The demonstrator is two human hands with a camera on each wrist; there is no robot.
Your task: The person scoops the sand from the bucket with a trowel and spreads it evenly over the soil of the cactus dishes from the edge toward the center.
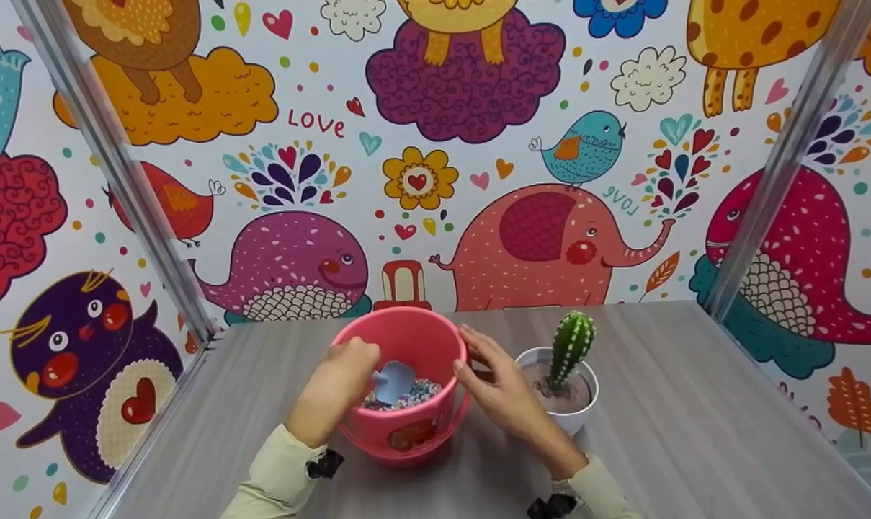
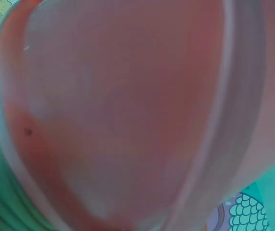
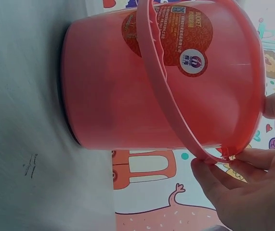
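Observation:
A pink plastic bucket point(image 1: 406, 339) with a handle stands on the grey table point(image 1: 694, 432); it fills the right wrist view point(image 3: 127, 86) and blurs across the left wrist view point(image 2: 118, 115). Coloured beads point(image 1: 422, 391) lie inside it. My left hand point(image 1: 338, 386) reaches into the bucket and grips a small light-blue scoop point(image 1: 395, 380) resting on the beads. My right hand point(image 1: 496, 382) holds the bucket's right rim with thumb and fingers, its fingertips point(image 3: 214, 173) at the rim.
A white pot point(image 1: 578, 414) with a green cactus point(image 1: 570, 346) stands just right of the bucket, close to my right wrist. Cartoon-printed walls point(image 1: 435, 144) and metal posts point(image 1: 118, 173) enclose the table on three sides.

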